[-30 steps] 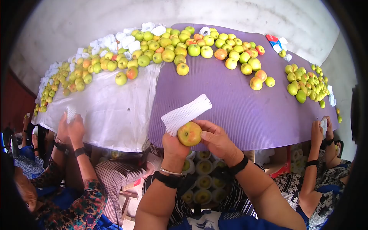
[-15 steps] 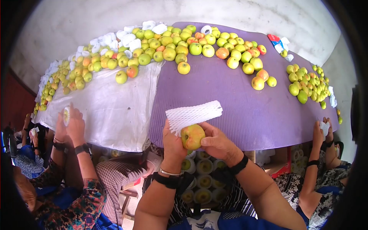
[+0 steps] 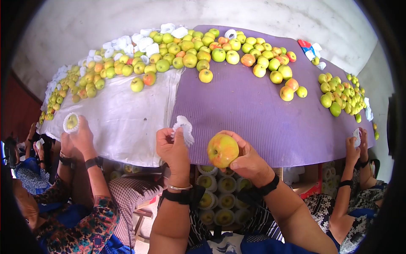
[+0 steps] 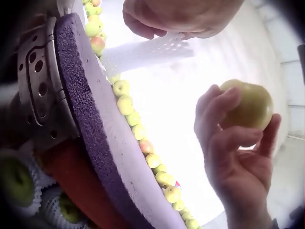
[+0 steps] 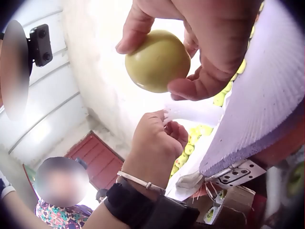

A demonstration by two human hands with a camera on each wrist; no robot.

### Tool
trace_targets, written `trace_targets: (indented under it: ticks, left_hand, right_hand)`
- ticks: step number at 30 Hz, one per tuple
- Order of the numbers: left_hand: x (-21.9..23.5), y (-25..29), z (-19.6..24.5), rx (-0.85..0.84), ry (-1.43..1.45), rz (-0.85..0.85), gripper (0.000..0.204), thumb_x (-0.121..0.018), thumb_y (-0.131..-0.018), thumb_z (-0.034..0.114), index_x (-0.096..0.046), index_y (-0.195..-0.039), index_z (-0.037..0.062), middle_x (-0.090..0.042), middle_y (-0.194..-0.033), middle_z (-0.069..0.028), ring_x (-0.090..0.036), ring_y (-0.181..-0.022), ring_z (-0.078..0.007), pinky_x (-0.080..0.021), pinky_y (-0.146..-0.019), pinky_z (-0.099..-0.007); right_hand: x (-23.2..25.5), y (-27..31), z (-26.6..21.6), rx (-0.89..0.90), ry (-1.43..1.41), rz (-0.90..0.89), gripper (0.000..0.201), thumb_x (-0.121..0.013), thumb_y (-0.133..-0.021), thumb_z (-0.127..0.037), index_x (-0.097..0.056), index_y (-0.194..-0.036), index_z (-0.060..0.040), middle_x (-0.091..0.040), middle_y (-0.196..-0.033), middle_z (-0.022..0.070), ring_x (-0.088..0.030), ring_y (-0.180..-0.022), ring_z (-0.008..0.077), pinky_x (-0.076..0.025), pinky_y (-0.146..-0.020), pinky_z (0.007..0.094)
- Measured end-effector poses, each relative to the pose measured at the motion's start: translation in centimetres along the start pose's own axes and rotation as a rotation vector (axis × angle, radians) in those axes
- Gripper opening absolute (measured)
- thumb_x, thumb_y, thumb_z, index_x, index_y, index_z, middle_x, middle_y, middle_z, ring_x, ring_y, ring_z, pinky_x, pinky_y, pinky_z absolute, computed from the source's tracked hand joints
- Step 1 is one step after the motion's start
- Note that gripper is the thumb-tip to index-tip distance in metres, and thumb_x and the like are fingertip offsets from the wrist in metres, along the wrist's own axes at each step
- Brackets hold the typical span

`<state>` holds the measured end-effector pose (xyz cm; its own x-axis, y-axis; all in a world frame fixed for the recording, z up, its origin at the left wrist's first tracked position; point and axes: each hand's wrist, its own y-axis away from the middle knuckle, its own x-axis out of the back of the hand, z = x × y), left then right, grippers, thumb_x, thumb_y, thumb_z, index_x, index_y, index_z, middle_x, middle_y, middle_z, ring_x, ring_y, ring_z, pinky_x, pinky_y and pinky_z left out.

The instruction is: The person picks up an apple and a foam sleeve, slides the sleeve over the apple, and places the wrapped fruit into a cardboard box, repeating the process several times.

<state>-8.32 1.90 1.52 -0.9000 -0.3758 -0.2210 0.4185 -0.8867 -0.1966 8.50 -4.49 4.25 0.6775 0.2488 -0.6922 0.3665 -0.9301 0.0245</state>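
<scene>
My right hand [image 3: 249, 163] grips a yellow-green apple [image 3: 223, 150] with a reddish blush, thumb and fingers curled about its side. In the right wrist view the apple [image 5: 158, 61] hangs between thumb and fingertips. My left hand [image 3: 173, 148] pinches one end of a white foam net sleeve [image 3: 183, 130], a little to the left of the apple and apart from it. The left wrist view shows the net [image 4: 147, 52] stretching out flat from the left fingers. Both hands are above the table's near edge.
Loose apples [image 3: 190, 60] spread along the far side of the purple ribbed mat [image 3: 237, 106] and a white sheet [image 3: 127, 110]. White foam nets [image 3: 122, 42] lie among them at left. Below the edge stand net-wrapped apples [image 3: 227, 184]. People work at both sides, a neighbour's hand [image 3: 82, 135] nearby.
My hands have moved apart. The left hand has drawn the foam net leftward, away from the apple. The right hand has brought the apple slightly right and up.
</scene>
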Motion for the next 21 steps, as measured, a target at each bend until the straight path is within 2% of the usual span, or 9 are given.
trace_targets:
  ticks: [3, 8, 10, 11, 13, 14, 16, 20, 21]
  left_hand:
    - [-0.4, 0.4, -0.9, -0.083, -0.169, -0.029, 0.018, -0.064, -0.079, 0.001, -0.047, -0.079, 0.0069, -0.042, -0.07, 0.0058, -0.036, -0.06, -0.0019, -0.032, -0.053, -0.0169]
    - [-1.0, 1.1, -1.1, -0.118, -0.285, -0.089, 0.019, -0.067, -0.077, 0.003, -0.048, -0.076, 0.0063, -0.043, -0.067, 0.0054, -0.037, -0.058, -0.0028, -0.033, -0.052, -0.0181]
    - [-1.1, 1.3, -1.2, -0.138, -0.329, -0.105, 0.019, -0.068, -0.076, 0.003, -0.049, -0.076, 0.006, -0.044, -0.067, 0.005, -0.038, -0.058, -0.0031, -0.034, -0.051, -0.0185]
    - [-1.2, 1.5, -1.3, -0.119, -0.327, -0.113, 0.018, -0.068, -0.075, 0.005, -0.05, -0.076, 0.0048, -0.045, -0.067, 0.0025, -0.04, -0.058, -0.0055, -0.036, -0.051, -0.0206]
    - [-1.5, 1.9, -1.4, -0.1, -0.325, -0.126, 0.018, -0.069, -0.073, 0.006, -0.051, -0.076, 0.0036, -0.046, -0.067, 0.0, -0.043, -0.058, -0.0078, -0.038, -0.051, -0.0226]
    - [-1.6, 2.0, -1.4, -0.097, -0.308, -0.149, 0.018, -0.069, -0.073, 0.005, -0.051, -0.076, 0.0035, -0.047, -0.068, -0.0002, -0.043, -0.057, -0.0081, -0.038, -0.051, -0.0228]
    - [-1.9, 2.4, -1.4, -0.094, -0.29, -0.175, 0.018, -0.069, -0.073, 0.005, -0.051, -0.076, 0.0033, -0.047, -0.068, -0.0004, -0.043, -0.057, -0.0084, -0.038, -0.051, -0.023]
    - [-2.2, 2.8, -0.8, -0.062, -0.253, -0.257, 0.018, -0.068, -0.073, 0.002, -0.051, -0.076, 0.0032, -0.047, -0.069, -0.0003, -0.043, -0.058, -0.0065, -0.037, -0.051, -0.0218]
    - [-2.3, 2.8, -0.7, -0.055, -0.235, -0.288, 0.017, -0.067, -0.073, 0.0, -0.051, -0.076, 0.0032, -0.048, -0.07, -0.0002, -0.043, -0.059, -0.0058, -0.037, -0.051, -0.0215]
  right_hand:
    - [0.0, -0.1, 0.3, -0.007, 0.049, 0.007, 0.071, -0.072, -0.063, -0.004, -0.04, -0.127, -0.0015, -0.052, -0.115, 0.0073, -0.054, -0.104, 0.019, -0.043, -0.091, 0.0315]
    - [0.4, 0.0, 0.1, 0.0, 0.146, 0.019, 0.074, -0.074, -0.06, -0.007, -0.042, -0.127, -0.0009, -0.05, -0.119, 0.0081, -0.049, -0.11, 0.0188, -0.039, -0.095, 0.0317]
    - [0.9, -0.2, 0.4, 0.025, 0.163, 0.005, 0.094, -0.082, -0.051, -0.014, -0.036, -0.131, 0.0016, -0.049, -0.122, 0.0075, -0.048, -0.113, 0.0171, -0.036, -0.098, 0.03]
    - [1.2, -0.2, 0.6, 0.025, 0.162, 0.006, 0.094, -0.082, -0.051, -0.014, -0.036, -0.131, 0.0016, -0.049, -0.122, 0.0075, -0.048, -0.113, 0.0171, -0.036, -0.098, 0.03]
    - [1.4, -0.1, 1.1, 0.006, 0.174, -0.055, 0.084, -0.078, -0.056, -0.019, -0.041, -0.128, 0.0014, -0.041, -0.13, 0.0094, -0.037, -0.122, 0.0161, -0.031, -0.101, 0.0309]
    - [1.1, -0.1, 0.9, 0.008, 0.173, -0.052, 0.084, -0.078, -0.056, -0.019, -0.041, -0.128, 0.0014, -0.041, -0.13, 0.0094, -0.037, -0.122, 0.0161, -0.031, -0.101, 0.0309]
    - [0.2, -0.1, 0.2, -0.044, 0.03, -0.049, 0.079, -0.076, -0.059, -0.022, -0.043, -0.126, 0.002, -0.046, -0.126, 0.0092, -0.042, -0.118, 0.0173, -0.031, -0.101, 0.0301]
    - [2.2, -0.4, 0.7, -0.05, 0.009, -0.049, 0.072, -0.073, -0.064, -0.024, -0.044, -0.124, 0.0026, -0.051, -0.12, 0.0085, -0.047, -0.112, 0.0177, -0.032, -0.1, 0.0295]
    - [2.0, -0.5, 0.3, -0.007, 0.019, 0.001, 0.069, -0.071, -0.066, -0.024, -0.045, -0.124, 0.0028, -0.053, -0.117, 0.0082, -0.048, -0.11, 0.0179, -0.033, -0.099, 0.03]
